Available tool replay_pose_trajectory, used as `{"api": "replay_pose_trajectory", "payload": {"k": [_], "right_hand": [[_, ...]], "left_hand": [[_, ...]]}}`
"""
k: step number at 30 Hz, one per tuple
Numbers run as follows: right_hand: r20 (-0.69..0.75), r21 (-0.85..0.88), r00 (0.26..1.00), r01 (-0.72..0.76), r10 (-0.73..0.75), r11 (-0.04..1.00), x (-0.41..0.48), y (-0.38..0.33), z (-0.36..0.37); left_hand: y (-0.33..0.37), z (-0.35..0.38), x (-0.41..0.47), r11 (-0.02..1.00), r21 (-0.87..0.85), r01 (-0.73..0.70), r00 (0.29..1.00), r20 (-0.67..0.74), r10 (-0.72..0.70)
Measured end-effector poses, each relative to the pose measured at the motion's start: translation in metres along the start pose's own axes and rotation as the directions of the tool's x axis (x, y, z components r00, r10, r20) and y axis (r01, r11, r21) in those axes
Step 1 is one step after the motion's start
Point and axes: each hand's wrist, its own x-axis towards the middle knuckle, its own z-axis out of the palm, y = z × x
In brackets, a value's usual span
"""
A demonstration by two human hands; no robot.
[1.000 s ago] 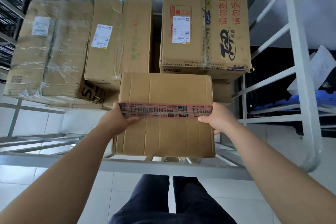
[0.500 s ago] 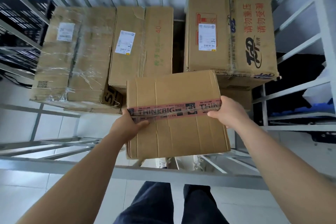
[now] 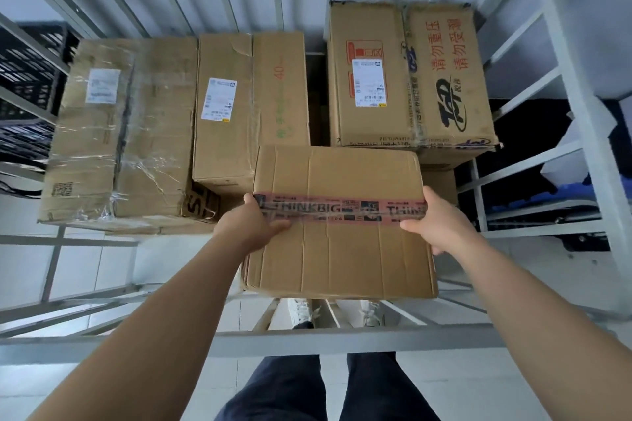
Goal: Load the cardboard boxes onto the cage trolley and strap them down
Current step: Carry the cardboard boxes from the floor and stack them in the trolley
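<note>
At the far left, outside the bars, stood a stack of black crates (image 3: pixel 29 79). Inside the cage trolley (image 3: pixel 576 106), against its slatted back, a box wrapped in clear film (image 3: pixel 119 133) lay first, and a taller box with a white label (image 3: pixel 251 106) sat tight against its right side. The person's left hand (image 3: pixel 249 225) held the left edge of the THINKBIG box (image 3: pixel 342 249). Its thumb was laid across the top by the pink printed tape, and its fingers went down the side out of sight. That box was carried flat over the front of the trolley, with its far edge up by the labelled box and the box behind it. Its near edge hung above the floor bars, where white shoes (image 3: pixel 301 309) showed through. I could not tell whether it rested on anything underneath. The right hand (image 3: pixel 441 222) clasped the opposite edge the same way, thumb on top near the tape and fingers wrapped under the side. Behind it, at the back right, sat a box with red characters (image 3: pixel 444 79) and a shipping label, on top of another carton. Beyond the right-hand rails something blue (image 3: pixel 608 191) was in shadow.
</note>
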Motion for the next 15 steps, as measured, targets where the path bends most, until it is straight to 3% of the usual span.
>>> {"api": "replay_pose_trajectory", "payload": {"k": [8, 15], "right_hand": [[-0.069, -0.165, 0.996, -0.074, 0.063, 0.984, 0.028, 0.038, -0.047], [-0.124, -0.059, 0.988, -0.102, 0.094, 0.993, 0.043, 0.109, -0.042]], "left_hand": [[0.061, 0.031, 0.000, 0.994, -0.101, -0.033, 0.998, 0.056, 0.039], [0.115, 0.073, -0.007, 0.983, -0.158, -0.091, 0.992, 0.077, 0.105]]}}
